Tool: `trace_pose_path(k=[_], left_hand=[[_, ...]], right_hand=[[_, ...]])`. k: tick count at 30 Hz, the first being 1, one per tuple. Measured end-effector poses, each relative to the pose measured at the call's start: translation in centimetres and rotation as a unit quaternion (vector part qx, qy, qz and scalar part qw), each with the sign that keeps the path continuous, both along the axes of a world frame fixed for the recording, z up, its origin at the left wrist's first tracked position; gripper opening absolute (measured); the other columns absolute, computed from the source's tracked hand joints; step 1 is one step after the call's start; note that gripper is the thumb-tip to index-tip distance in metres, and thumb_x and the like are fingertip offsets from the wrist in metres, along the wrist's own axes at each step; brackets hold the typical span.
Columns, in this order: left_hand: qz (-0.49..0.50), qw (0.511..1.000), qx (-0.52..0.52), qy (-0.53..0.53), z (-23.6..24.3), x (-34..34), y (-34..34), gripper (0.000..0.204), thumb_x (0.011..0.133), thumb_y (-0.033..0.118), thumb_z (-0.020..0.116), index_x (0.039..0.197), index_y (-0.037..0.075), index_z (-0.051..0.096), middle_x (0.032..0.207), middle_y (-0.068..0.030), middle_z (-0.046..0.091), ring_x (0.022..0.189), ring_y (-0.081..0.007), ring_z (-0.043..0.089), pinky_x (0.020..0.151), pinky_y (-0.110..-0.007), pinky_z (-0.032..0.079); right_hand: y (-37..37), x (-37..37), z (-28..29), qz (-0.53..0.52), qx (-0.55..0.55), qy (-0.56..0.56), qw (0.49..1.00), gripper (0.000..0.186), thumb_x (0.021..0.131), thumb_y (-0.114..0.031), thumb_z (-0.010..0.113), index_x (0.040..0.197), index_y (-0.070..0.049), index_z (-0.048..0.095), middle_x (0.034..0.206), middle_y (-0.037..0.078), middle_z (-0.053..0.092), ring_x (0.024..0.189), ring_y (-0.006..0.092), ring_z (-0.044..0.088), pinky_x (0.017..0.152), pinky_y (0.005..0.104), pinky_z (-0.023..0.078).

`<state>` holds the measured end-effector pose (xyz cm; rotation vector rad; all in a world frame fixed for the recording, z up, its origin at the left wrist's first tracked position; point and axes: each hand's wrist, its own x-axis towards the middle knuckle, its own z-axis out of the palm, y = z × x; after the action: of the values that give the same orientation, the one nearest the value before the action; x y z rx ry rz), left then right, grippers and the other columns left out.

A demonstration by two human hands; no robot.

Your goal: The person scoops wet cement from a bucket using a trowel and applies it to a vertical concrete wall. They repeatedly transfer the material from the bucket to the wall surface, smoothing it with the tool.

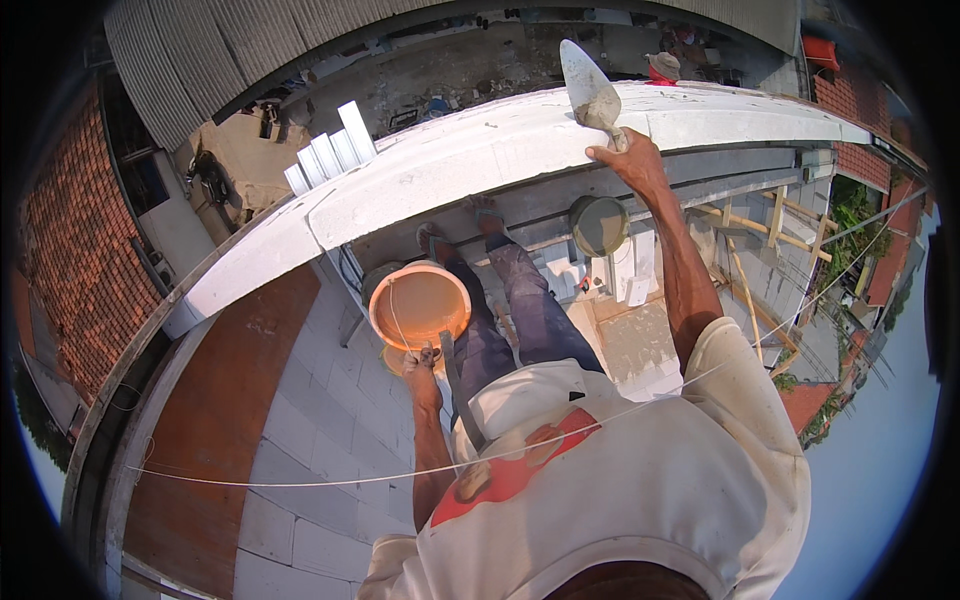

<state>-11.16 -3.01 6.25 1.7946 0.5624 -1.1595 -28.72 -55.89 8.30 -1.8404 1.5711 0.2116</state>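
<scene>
My left hand (421, 368) is closed around the wire handle of an orange bucket (459, 292), which hangs tilted in front of my legs with its inside showing. A grey strip (456, 385) runs down beside that hand; what it is I cannot make out. Out ahead, my right hand (634, 160) grips a pointed trowel (583, 78) by its handle. Grey mortar (600, 107) clings to the blade near the neck. The trowel is over the top of a white block wall (460, 165), blade pointing away from me.
White block pieces (335, 150) stand on the wall's left part. A dark bucket (600, 228) sits beyond my legs. A thin string (350, 484) crosses before my chest. Wooden poles (745, 300) are at right. Far below the wall, a person in a hat (664, 68) shows.
</scene>
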Motion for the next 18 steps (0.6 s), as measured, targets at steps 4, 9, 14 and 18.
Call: trace_pose_path(k=[4, 9, 14, 18], left_hand=[[-0.023, 0.999, -0.024, 0.014, -0.7, -0.1, 0.9, 0.007, 0.106, 0.014, 0.058, 0.113, 0.01, 0.057, 0.106, -0.0023, 0.068, 0.095, -0.0138, 0.065, 0.088, -0.031, 0.051], [-0.034, 0.999, -0.029, 0.01, -1.0, -0.1, 1.0, 0.008, 0.106, 0.013, 0.058, 0.113, 0.01, 0.06, 0.105, -0.0011, 0.068, 0.094, -0.012, 0.064, 0.087, -0.03, 0.051], [-0.048, 0.999, 0.012, 0.007, -0.9, -0.6, 1.1, 0.009, 0.105, 0.015, 0.061, 0.109, 0.008, 0.063, 0.103, -0.0036, 0.07, 0.093, -0.0138, 0.064, 0.088, -0.032, 0.05], [-0.012, 1.0, -0.001, 0.013, -1.9, -1.1, 1.8, 0.01, 0.103, 0.016, 0.066, 0.098, 0.008, 0.065, 0.092, -0.0029, 0.07, 0.087, -0.0126, 0.062, 0.085, -0.032, 0.047]], right_hand=[[-0.2, 0.3, 0.8, -0.003, 0.013, 0.001, 1.0, 0.061, 0.075, -0.05, 0.084, 0.106, 0.002, 0.072, 0.094, 0.02, 0.075, 0.09, 0.0332, 0.073, 0.082, 0.042, 0.055], [-0.3, 0.0, 0.7, -0.002, 0.012, -0.004, 1.0, 0.061, 0.075, -0.049, 0.084, 0.11, 0.0, 0.072, 0.098, 0.021, 0.075, 0.096, 0.0357, 0.072, 0.087, 0.0427, 0.055], [-0.2, 0.2, 0.6, -0.001, 0.001, -0.001, 1.0, 0.062, 0.075, -0.049, 0.084, 0.111, 0.0, 0.072, 0.099, 0.021, 0.075, 0.095, 0.0348, 0.072, 0.086, 0.0424, 0.055], [-0.3, 0.4, 0.8, -0.002, 0.013, 0.004, 1.0, 0.064, 0.075, -0.05, 0.084, 0.111, 0.001, 0.072, 0.1, 0.021, 0.075, 0.094, 0.0345, 0.072, 0.085, 0.0427, 0.055]])
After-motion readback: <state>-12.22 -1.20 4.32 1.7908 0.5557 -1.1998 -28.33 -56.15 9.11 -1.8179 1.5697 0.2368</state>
